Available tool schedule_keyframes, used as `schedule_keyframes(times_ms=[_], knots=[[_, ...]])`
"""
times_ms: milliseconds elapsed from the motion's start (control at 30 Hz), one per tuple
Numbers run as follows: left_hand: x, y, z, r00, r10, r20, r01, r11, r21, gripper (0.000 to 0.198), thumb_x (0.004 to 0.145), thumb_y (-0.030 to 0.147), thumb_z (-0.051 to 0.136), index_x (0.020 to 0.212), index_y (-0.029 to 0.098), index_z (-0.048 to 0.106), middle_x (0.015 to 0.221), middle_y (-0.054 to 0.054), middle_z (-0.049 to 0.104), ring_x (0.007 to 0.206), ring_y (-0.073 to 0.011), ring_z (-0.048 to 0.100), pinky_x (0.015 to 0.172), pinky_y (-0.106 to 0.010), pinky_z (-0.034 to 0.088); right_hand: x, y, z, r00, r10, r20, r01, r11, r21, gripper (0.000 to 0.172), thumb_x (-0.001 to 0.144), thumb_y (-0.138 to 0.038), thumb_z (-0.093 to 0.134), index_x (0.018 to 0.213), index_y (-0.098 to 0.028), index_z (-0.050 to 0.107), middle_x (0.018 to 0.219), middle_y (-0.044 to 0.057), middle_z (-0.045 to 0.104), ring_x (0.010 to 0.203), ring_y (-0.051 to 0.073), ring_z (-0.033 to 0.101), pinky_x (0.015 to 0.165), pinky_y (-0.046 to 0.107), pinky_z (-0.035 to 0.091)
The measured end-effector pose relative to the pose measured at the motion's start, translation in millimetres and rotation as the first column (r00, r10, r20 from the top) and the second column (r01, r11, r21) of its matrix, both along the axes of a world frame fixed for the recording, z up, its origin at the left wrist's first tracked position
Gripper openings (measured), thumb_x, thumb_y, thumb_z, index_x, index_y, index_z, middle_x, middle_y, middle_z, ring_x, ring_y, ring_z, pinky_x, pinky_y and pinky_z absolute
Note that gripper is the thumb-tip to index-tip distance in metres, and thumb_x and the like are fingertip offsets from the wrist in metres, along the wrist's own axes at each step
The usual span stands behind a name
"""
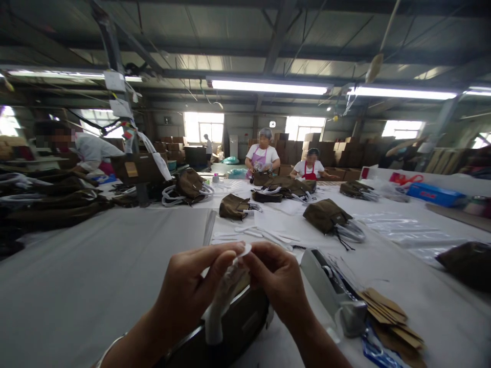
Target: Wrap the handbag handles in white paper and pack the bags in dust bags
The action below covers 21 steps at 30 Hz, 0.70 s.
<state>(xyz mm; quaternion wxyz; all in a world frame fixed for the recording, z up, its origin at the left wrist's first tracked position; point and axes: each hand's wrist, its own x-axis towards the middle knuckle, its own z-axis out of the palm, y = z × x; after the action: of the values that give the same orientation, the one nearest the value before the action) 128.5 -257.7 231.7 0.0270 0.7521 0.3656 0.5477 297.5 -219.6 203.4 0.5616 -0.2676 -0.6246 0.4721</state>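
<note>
A dark olive handbag (245, 327) stands right below my hands, partly hidden by my forearms. Its raised handle (214, 324) is covered in a whitish, translucent wrap. At the top of the handle, my left hand (195, 281) pinches the white wrap (245, 250) between thumb and forefinger. Fingers of my right hand (276, 276) are closed on the same piece from the other side, and the fingertips of both hands nearly meet. To the right of my right hand is a grey tape dispenser (326, 281).
Brown paper tags (387, 312) lie beyond the dispenser, near a blue-and-white packet (379, 350). White sheeting (107, 255) covers the left. Several olive bags, including one bag (326, 214), and clear plastic sleeves (406, 230) lie ahead. Co-workers (264, 156) are across the table; a post (141, 191) rises left.
</note>
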Motion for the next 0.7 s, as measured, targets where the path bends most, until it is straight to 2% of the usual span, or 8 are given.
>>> schedule_keyframes(times_ms=[100,200,300,367,467,567,633,700], knots=[[2.6,2.4,6.5,0.988,0.02,0.153,0.009,0.982,-0.186,0.017,0.091,0.023,0.069,0.107,0.025,0.073,0.083,0.005,0.08,0.067,-0.0098,0.075,0.062,-0.01,0.057,-2.3,1.5,-4.5,0.972,-0.23,0.051,0.214,0.953,0.216,0.016,0.087,-0.031,0.074,0.095,-0.02,0.065,0.077,-0.002,0.067,0.052,0.007,0.057,0.047,0.017,0.046],[6.2,4.0,10.5,0.977,-0.014,0.211,0.072,0.96,-0.271,0.029,0.087,0.025,0.074,0.115,0.026,0.07,0.087,0.004,0.08,0.073,-0.0112,0.076,0.067,-0.01,0.058,1.8,2.1,-0.2,0.905,-0.426,0.007,0.346,0.742,0.574,0.023,0.087,-0.017,0.073,0.107,-0.023,0.063,0.099,0.002,0.066,0.061,0.006,0.059,0.056,0.018,0.051],[6.9,3.1,11.7,0.969,-0.032,0.244,0.103,0.954,-0.282,0.035,0.085,0.024,0.076,0.119,0.027,0.069,0.087,0.004,0.08,0.075,-0.0102,0.076,0.071,-0.009,0.057,10.7,3.3,3.4,0.899,-0.438,0.019,0.246,0.539,0.806,0.02,0.09,-0.008,0.066,0.104,-0.023,0.069,0.1,0.004,0.065,0.073,0.01,0.063,0.064,0.022,0.051],[4.1,3.5,11.6,0.95,-0.024,0.313,0.123,0.945,-0.303,0.033,0.084,0.026,0.077,0.116,0.026,0.07,0.086,0.003,0.08,0.075,-0.0103,0.076,0.069,-0.01,0.057,16.2,5.0,-2.1,0.893,-0.439,0.101,0.133,0.471,0.872,0.019,0.09,-0.007,0.066,0.103,-0.021,0.07,0.094,0.005,0.068,0.073,0.013,0.062,0.061,0.025,0.048],[-3.1,9.2,9.6,0.895,-0.015,0.446,0.182,0.925,-0.335,0.03,0.085,0.03,0.078,0.113,0.025,0.069,0.082,0.001,0.079,0.074,-0.0116,0.075,0.069,-0.013,0.058,21.8,7.9,-22.8,0.855,-0.476,0.203,0.035,0.444,0.895,0.017,0.09,-0.008,0.067,0.103,-0.019,0.071,0.091,0.004,0.072,0.069,0.014,0.06,0.058,0.027,0.046],[-7.8,17.3,3.7,0.877,-0.014,0.48,0.19,0.928,-0.321,0.023,0.089,0.034,0.073,0.109,0.023,0.07,0.082,0.0,0.078,0.078,-0.0129,0.074,0.074,-0.017,0.059,26.4,9.4,-45.9,0.837,-0.509,0.198,0.071,0.461,0.884,0.024,0.09,-0.005,0.066,0.11,-0.018,0.071,0.097,0.006,0.074,0.074,0.015,0.064,0.063,0.028,0.051],[-7.3,19.7,-2.4,0.905,0.026,0.425,0.115,0.946,-0.304,0.024,0.094,0.04,0.065,0.109,0.022,0.07,0.101,-0.004,0.077,0.095,-0.0171,0.072,0.08,-0.022,0.059,29.8,8.4,-58.0,0.844,-0.505,0.182,0.098,0.478,0.873,0.028,0.09,-0.005,0.065,0.115,-0.018,0.07,0.103,0.008,0.075,0.083,0.017,0.069,0.071,0.029,0.056],[-3.9,18.0,-9.8,0.961,0.065,0.267,0.038,0.931,-0.362,0.035,0.097,0.048,0.056,0.118,0.023,0.067,0.123,-0.007,0.07,0.111,-0.0221,0.068,0.084,-0.027,0.059,32.5,5.2,-68.2,0.862,-0.481,0.16,0.138,0.527,0.839,0.027,0.092,-0.007,0.063,0.116,-0.016,0.07,0.11,0.01,0.074,0.094,0.02,0.072,0.082,0.03,0.06]])
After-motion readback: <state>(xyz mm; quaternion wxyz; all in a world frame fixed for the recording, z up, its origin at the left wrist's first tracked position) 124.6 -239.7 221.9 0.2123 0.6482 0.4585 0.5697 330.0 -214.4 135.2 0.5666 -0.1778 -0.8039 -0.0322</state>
